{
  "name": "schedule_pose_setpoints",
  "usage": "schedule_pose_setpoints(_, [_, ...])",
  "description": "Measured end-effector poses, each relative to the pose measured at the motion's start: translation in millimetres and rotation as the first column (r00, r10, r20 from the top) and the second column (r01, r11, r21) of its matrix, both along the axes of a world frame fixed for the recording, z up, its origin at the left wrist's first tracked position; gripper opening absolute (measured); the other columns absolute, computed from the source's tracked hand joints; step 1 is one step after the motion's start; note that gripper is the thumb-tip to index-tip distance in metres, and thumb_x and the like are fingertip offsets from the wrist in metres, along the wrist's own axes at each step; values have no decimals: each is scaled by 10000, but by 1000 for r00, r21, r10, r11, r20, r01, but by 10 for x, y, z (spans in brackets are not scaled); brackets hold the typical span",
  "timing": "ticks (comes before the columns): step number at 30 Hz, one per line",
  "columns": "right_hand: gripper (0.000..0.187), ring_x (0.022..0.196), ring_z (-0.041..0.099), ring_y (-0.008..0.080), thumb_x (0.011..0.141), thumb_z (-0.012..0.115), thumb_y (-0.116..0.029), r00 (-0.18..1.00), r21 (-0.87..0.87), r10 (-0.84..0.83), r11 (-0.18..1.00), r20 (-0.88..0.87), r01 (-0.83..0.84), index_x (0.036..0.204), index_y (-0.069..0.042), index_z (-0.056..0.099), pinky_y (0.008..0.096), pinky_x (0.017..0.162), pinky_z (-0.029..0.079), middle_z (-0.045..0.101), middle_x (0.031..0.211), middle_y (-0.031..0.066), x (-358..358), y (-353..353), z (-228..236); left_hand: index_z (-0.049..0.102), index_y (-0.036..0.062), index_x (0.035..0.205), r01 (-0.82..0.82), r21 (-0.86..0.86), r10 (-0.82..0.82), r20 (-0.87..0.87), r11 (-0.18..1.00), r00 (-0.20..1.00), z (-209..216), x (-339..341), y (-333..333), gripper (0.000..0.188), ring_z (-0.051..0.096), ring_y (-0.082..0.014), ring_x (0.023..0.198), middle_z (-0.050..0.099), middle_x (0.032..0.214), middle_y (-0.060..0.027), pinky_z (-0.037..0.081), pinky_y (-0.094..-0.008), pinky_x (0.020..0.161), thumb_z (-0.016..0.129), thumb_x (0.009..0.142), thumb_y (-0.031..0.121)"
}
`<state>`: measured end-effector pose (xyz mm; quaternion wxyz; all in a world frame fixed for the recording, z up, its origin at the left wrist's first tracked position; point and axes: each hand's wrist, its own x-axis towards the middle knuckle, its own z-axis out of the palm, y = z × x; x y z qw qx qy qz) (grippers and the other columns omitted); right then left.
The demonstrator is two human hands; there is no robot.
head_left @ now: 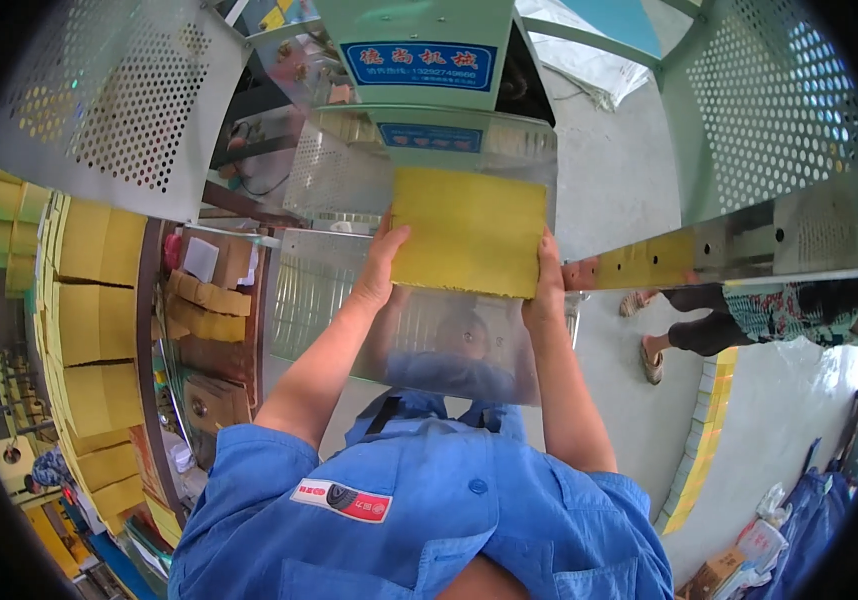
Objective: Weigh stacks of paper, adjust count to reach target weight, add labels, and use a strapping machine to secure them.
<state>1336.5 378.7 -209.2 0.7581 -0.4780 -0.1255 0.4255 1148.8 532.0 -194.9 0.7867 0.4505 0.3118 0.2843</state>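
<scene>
Between my two hands is a yellow rectangular stack of paper [469,235], its broad face up and its near edge slightly rough. My left hand [380,262] grips the left side, with the thumb along the edge. On the opposite side my right hand [546,283] is closed round the right edge. The fingers under the stack are hidden. Below it lies a shiny metal plate [429,345] that mirrors my arms and shirt. Whether the stack touches the plate I cannot tell.
Ahead rises a pale green machine [419,20] with a blue label, flanked by perforated metal guards [134,95]. Similar yellow stacks [99,320] line the left side. A metal rail [729,245] runs along the right. Beyond it a person's legs [694,335] show near a yellow-edged row on the floor.
</scene>
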Motion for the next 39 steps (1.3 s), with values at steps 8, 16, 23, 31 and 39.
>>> schedule_pose_setpoints(8, [548,1281,437,198,1015,408,-399,999,17,-41,999,-3,41,1440,-53,381,326,1068,345,477,1389,70,-5,1,109,424,53,1391,-41,6,41,36,999,999,-111,78,-68,582,460,-182,1247,518,1317,-66,338,-334,1063,600,908,326])
schedule_pose_setpoints(16, [531,1148,529,187,1014,417,-448,987,-76,-150,986,-60,145,1351,-41,475,331,1004,401,565,1260,80,139,57,-523,450,43,1362,-24,44,25,-28,999,999,-150,136,-52,557,458,-170,1250,514,1328,-61,345,-327,1053,576,939,382])
schedule_pose_setpoints(23, [553,1169,532,186,994,474,-451,963,-181,-253,947,96,267,1327,-9,478,329,981,426,597,1208,93,91,107,-533,461,46,1357,63,73,-57,-81,995,995,-116,139,-13,523,471,-160,1238,537,1303,-56,340,-316,1053,544,963,381])
schedule_pose_setpoints(31, [847,1165,541,195,947,608,-353,966,-45,-260,964,8,260,1517,-98,35,340,918,498,493,1330,106,83,60,-464,488,40,1350,44,55,-40,-71,998,997,-105,232,-41,487,484,-160,1226,550,1296,-54,351,-315,1047,527,974,346])
schedule_pose_setpoints(39, [855,1226,490,197,968,574,-355,929,-116,-346,925,128,361,1538,-67,5,354,967,463,465,1377,100,-39,-14,-347,472,47,1367,34,74,-27,-99,997,995,-19,65,-100,506,483,-171,1232,539,1320,-56,347,-312,1049,493,991,385])
